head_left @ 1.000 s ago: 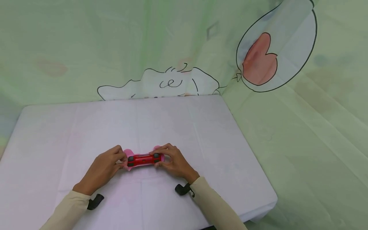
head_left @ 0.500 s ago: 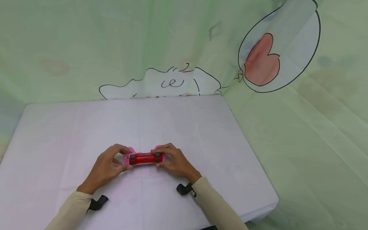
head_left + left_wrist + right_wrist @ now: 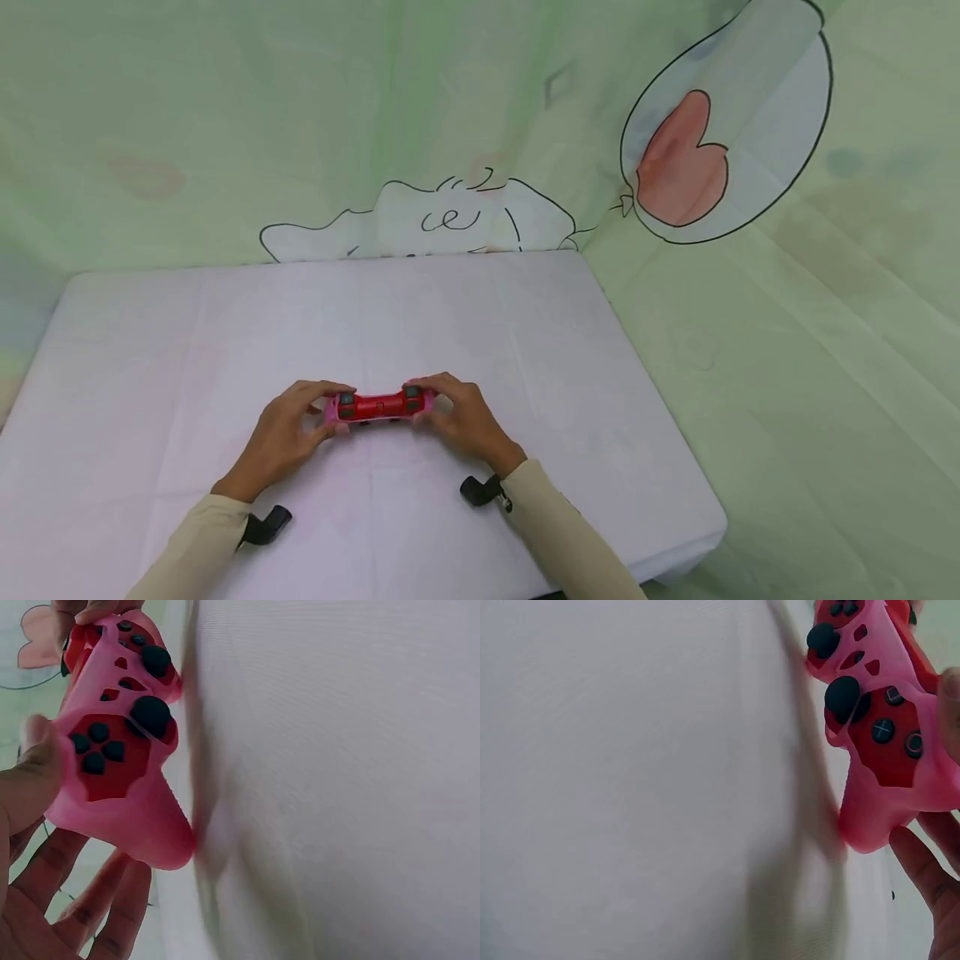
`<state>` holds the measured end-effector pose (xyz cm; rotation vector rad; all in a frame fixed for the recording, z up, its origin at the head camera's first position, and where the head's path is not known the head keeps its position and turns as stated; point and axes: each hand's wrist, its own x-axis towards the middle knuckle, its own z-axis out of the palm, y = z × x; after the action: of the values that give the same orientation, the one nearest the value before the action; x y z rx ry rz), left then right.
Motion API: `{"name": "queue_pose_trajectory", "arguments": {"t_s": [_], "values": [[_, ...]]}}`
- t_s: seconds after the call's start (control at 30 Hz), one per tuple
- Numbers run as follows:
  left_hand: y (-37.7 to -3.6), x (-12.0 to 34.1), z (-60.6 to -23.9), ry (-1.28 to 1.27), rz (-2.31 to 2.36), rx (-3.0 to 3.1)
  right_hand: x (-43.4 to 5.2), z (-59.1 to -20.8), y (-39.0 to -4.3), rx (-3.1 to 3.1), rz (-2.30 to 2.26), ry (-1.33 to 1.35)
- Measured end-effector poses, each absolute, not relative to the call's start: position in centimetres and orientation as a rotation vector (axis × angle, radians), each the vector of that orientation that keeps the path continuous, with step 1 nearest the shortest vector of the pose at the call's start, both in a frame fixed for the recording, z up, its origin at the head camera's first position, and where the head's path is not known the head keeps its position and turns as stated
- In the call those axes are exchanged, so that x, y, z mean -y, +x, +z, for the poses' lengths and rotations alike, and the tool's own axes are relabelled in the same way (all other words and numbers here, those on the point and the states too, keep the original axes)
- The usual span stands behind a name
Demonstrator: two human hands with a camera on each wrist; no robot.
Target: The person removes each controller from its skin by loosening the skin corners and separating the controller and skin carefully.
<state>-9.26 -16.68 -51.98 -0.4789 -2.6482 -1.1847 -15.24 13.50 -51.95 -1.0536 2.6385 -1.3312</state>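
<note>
Since 1 second ago the red game controller in its pink silicone sleeve (image 3: 378, 406) has tipped upright, its handles now down on the white cloth-covered table (image 3: 525, 333). The left hand (image 3: 288, 433) and right hand (image 3: 461, 421) each grip 1 end, fingers curled around it, near the table's front edge.

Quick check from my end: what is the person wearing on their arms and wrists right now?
Both arms wear long, plain cream sleeves reaching to the wrists. A small black device juts out at each cuff: one by the left wrist, one by the right wrist. The left hand and right hand are bare: no gloves, and no rings or watch that I can make out.
</note>
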Motion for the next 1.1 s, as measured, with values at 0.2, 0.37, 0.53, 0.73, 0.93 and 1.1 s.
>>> {"name": "queue_pose_trajectory", "arguments": {"t_s": [0.2, 0.37, 0.53, 0.73, 0.93, 1.1], "values": [[-9.6, 16.3, -51.6, -0.396, -1.332, 2.624, -13.1, -51.1, -15.7, -2.645, -1.528, -0.804], [-9.7, 16.0, -51.5, -0.248, -1.44, 2.693, -12.6, -50.5, -16.1, -2.568, -1.68, -0.649], [-10.0, 15.8, -51.7, -0.123, -1.531, 2.713, -12.3, -50.5, -16.6, -2.477, -1.707, -0.484], [-10.2, 15.7, -52.0, 0.023, -1.668, 2.67, -12.8, -51.0, -16.9, -2.285, -1.675, -0.432], [-10.3, 15.8, -52.2, 0.062, -1.79, 2.611, -13.5, -51.5, -17.4, -2.163, -1.638, -0.443], [-10.4, 15.8, -52.6, 0.095, -1.833, 2.611, -14.1, -51.6, -17.9, -2.148, -1.57, -0.499]]}}
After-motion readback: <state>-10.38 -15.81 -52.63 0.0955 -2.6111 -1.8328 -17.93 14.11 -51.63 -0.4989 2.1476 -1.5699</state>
